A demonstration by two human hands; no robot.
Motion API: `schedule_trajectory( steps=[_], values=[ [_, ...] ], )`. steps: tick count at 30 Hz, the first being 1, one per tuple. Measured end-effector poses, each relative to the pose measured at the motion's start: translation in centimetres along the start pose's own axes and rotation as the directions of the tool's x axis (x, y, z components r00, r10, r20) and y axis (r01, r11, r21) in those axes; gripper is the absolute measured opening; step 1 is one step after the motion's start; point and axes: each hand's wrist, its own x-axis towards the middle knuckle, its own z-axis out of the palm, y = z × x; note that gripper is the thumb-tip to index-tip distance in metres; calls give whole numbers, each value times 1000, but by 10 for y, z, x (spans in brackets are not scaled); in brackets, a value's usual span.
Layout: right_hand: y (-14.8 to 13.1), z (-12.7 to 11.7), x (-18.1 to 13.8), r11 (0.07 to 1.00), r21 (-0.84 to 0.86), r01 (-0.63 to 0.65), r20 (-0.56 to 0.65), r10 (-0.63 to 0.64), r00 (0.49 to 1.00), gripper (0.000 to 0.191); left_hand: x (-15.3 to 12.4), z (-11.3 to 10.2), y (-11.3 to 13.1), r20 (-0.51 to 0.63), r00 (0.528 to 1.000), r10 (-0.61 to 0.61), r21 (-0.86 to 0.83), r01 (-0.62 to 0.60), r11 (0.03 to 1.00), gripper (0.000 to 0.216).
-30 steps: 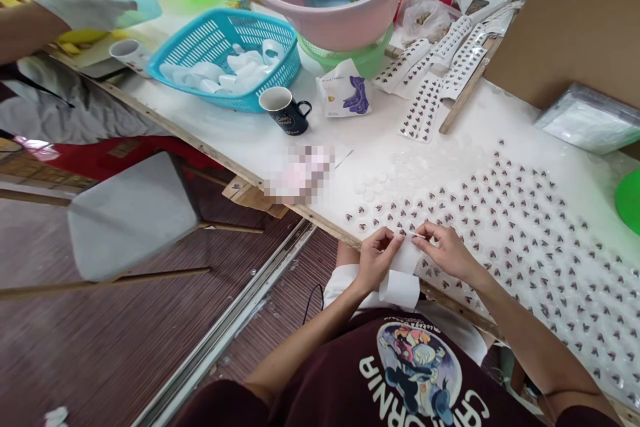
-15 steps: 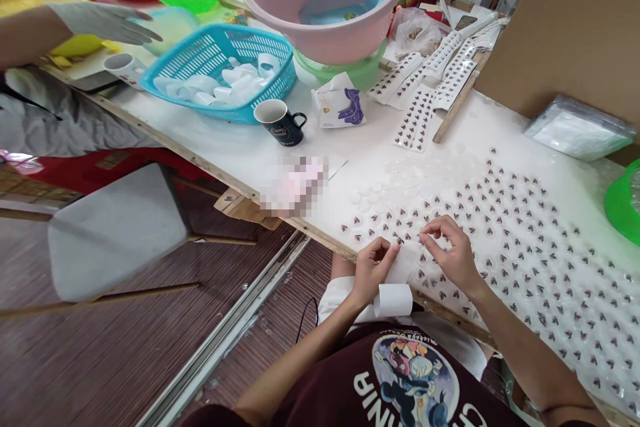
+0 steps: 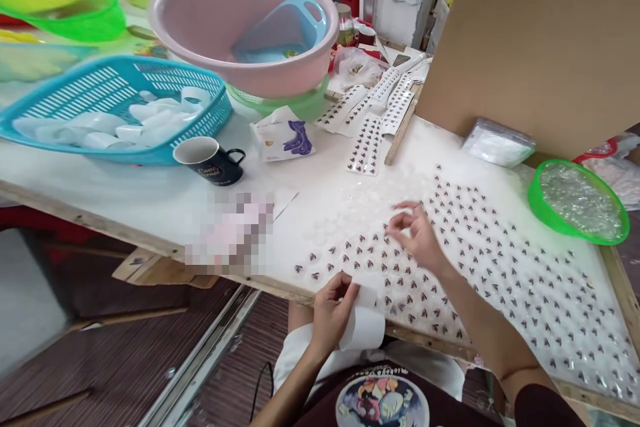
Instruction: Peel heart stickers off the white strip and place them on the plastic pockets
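My left hand [image 3: 331,310] grips a curled white strip of backing paper [image 3: 364,325] at the table's near edge. Further in, my right hand [image 3: 417,235] hovers over the white table [image 3: 125,183] with thumb and forefinger pinched together; what they hold is too small to make out. Under and around that hand, several rows of small clear discs with dark heart stickers [image 3: 500,247] cover the table. A patch of plain clear discs [image 3: 360,203] lies just left of my right hand.
A black mug [image 3: 210,161], a teal basket of white pieces [image 3: 107,110] and a pink basin [image 3: 240,27] stand at the back left. Sticker sheets [image 3: 367,127] and a wooden stick [image 3: 400,128] lie behind. A green bowl [image 3: 577,203] sits right, below a cardboard sheet [image 3: 525,40].
My right hand has lifted away from the strip and moved further onto the table. The left hand stays on the strip. The view has swung right; another person's hand at the left is gone.
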Motion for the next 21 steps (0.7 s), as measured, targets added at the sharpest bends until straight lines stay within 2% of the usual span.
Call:
schedule_trajectory(
  steps=[2, 4, 5, 8, 13, 21],
  values=[
    [12, -43, 32, 998, -52, 21, -232, -33, 972, 51, 0, 0, 1, -3, 1000, 6, 8, -6, 1000, 31],
    [30, -85, 64, 988, -142, -57, -412, -7, 911, 50, 1, 0, 2, -4, 1000, 12, 13, -12, 1000, 31],
    [39, -102, 79, 972, -194, -130, -468, 24, 883, 50, 1, 0, 3, -5, 1000, 14, 14, -14, 1000, 31],
    [62, -134, 108, 942, -259, -215, -498, 60, 865, 49, 1, 0, 3, -9, 1000, 14, 15, -14, 1000, 31],
    [81, -142, 124, 892, -355, -280, -495, 75, 866, 48, 1, 0, 2, -12, 1000, 20, 23, -20, 1000, 32],
    [93, -141, 134, 787, -529, -316, -446, 60, 893, 48, 0, 0, 5, -13, 1000, 10, 31, -9, 999, 35]
  ],
)
